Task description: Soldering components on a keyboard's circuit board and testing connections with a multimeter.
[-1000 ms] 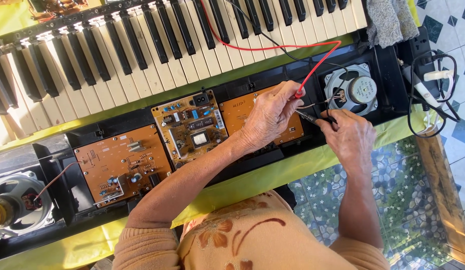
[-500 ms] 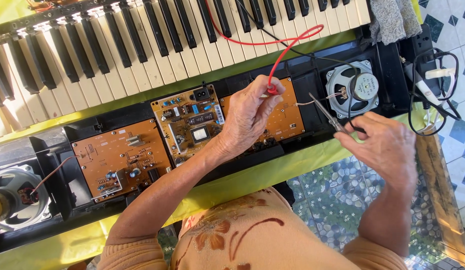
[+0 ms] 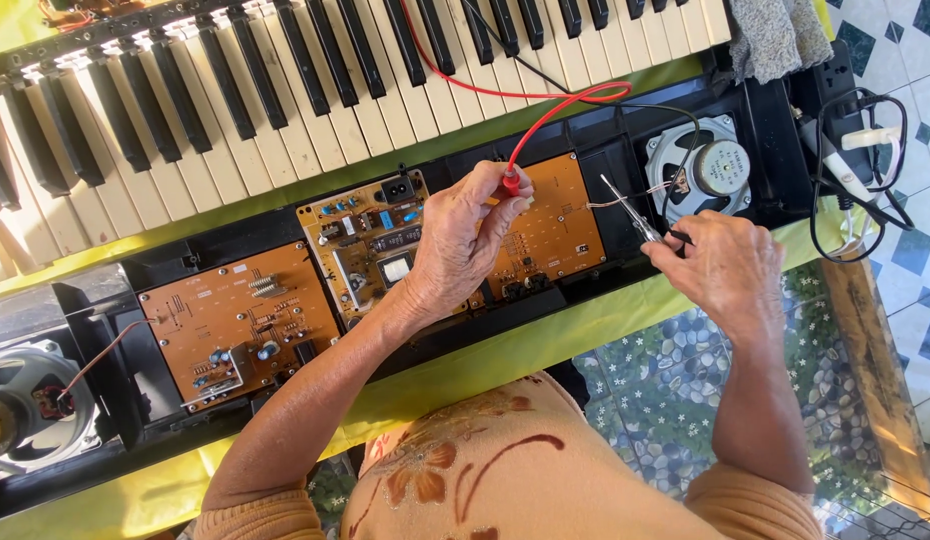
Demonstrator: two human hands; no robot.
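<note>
Reaching across an opened electronic keyboard, the left hand pinched the red tip of a red wire between thumb and fingers, just above an orange circuit board. At three o'clock from it, the right hand gripped slim metal tweezers, their point aimed toward eleven o'clock, near a round grey speaker. Black and white keys ran along twelve o'clock. Everything lay on a yellow-green cloth, with pebble-patterned floor showing at five o'clock.
</note>
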